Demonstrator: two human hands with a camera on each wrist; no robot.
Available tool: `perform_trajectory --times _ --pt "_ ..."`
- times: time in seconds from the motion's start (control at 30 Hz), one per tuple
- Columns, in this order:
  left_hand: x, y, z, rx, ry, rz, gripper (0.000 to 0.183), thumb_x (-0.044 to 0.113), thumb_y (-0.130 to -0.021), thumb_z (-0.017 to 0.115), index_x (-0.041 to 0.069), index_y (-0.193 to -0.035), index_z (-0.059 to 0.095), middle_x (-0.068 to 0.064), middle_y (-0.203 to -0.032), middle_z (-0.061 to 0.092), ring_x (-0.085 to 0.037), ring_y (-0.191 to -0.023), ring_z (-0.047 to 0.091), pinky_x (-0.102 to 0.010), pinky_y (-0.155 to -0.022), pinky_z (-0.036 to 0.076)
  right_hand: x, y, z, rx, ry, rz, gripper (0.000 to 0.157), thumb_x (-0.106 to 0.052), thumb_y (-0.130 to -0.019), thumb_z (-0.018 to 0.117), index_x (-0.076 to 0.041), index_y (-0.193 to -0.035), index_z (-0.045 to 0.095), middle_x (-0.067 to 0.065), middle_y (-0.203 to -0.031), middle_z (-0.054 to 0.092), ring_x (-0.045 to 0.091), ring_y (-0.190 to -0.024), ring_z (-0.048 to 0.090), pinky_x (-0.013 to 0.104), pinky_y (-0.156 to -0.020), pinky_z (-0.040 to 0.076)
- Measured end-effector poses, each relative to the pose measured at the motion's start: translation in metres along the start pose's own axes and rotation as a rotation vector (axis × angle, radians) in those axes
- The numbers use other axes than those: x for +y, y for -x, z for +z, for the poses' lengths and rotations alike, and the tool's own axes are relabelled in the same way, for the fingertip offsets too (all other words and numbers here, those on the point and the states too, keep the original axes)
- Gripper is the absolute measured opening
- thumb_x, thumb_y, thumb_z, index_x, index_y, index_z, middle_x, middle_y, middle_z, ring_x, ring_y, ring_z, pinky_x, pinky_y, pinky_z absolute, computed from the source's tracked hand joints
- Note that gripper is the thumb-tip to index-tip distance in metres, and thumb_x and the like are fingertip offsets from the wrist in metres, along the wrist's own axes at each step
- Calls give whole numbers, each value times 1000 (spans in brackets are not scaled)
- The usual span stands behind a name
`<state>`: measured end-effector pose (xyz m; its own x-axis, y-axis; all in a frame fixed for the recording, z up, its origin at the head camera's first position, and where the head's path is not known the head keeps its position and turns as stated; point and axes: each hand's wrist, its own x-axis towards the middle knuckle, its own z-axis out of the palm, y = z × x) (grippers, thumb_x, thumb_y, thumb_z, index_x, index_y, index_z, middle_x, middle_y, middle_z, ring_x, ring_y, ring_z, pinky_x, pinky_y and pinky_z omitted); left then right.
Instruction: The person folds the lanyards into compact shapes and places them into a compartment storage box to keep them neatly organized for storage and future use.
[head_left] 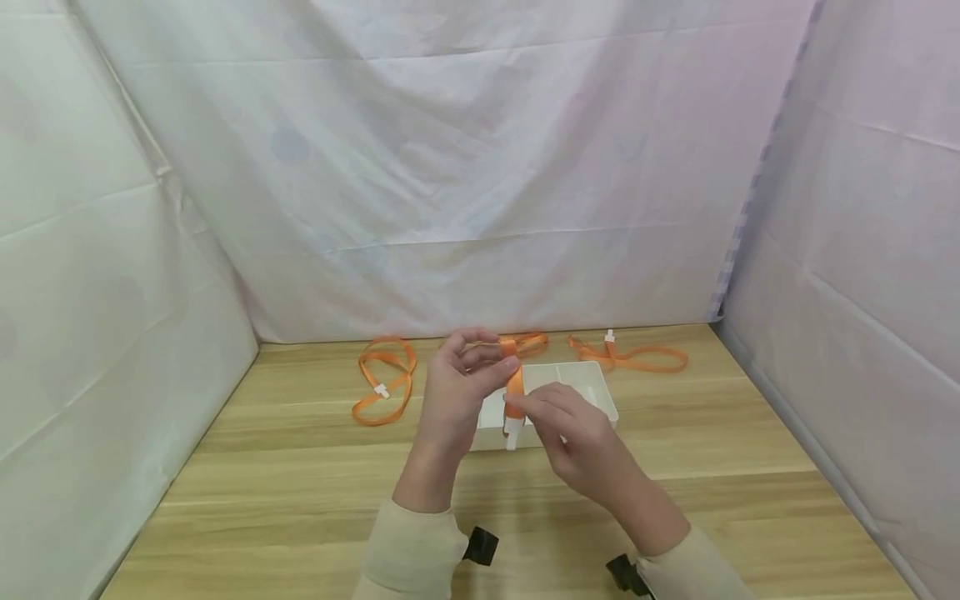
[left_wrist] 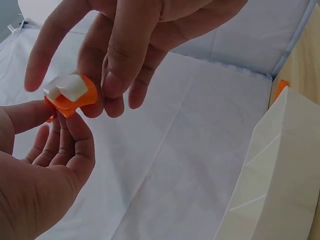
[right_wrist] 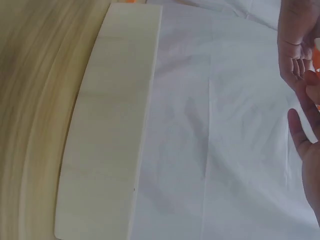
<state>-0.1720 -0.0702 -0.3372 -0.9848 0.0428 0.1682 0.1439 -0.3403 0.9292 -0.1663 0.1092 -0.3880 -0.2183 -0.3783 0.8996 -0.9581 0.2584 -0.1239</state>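
An orange lanyard (head_left: 514,383) with a white plastic clip (head_left: 512,435) hangs in front of the body. My left hand (head_left: 453,400) pinches its folded strap, thumb on the near face. My right hand (head_left: 581,433) reaches in from the right, a fingertip at the strap just above the clip and the thumb apart from it. From below, the left wrist view has the left hand (left_wrist: 45,175) gripping the orange band (left_wrist: 67,106) under the clip (left_wrist: 70,87), with the right hand's fingers (left_wrist: 92,60) around it. The right wrist view catches both hands only at its right edge.
Behind the hands stands a white divided tray (head_left: 607,398) on the wooden table (head_left: 300,483). Orange lanyards lie at the left (head_left: 405,379), behind the tray (head_left: 534,342) and at the right (head_left: 652,360). White cloth (head_left: 480,167) hangs at the back and both sides.
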Motion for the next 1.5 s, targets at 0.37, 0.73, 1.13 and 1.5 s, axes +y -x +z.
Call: perform_trajectory --times 0.37,0.73,1.13,1.5 --pt "-5 1 -1 -11 -49 1 27 -7 -89 77 4 -110 64 7 -83 75 -13 -82 72 -33 -84 63 -1 -10 -3 101 106 -145 18 -9 -107 63 -6 -107 80 17 -102 65 26 -90 63 30 -81 55" --pt "-13 8 0 -46 -239 80 23 -2 -92 78 3 -113 72 -5 -100 80 -14 -94 76 -28 -85 63 -6 -22 -17 55 -165 265 10 -4 -99 74 0 -108 73 6 -81 73 7 -71 61 17 -67 53" --pt "-19 12 -2 -140 -187 168 29 -6 -93 75 -4 -121 68 12 -100 77 -7 -96 73 -24 -84 61 -20 -36 -34 -70 -344 742 17 1 -98 72 -2 -115 70 12 -92 79 8 -82 73 25 -74 62" --pt "-21 15 -7 -233 -189 232 29 -3 -96 70 -9 -125 66 14 -104 73 -6 -96 69 -22 -85 59 -22 -41 -43 -76 -368 939 10 -11 -100 74 -4 -108 77 1 -98 78 11 -84 73 25 -77 61"
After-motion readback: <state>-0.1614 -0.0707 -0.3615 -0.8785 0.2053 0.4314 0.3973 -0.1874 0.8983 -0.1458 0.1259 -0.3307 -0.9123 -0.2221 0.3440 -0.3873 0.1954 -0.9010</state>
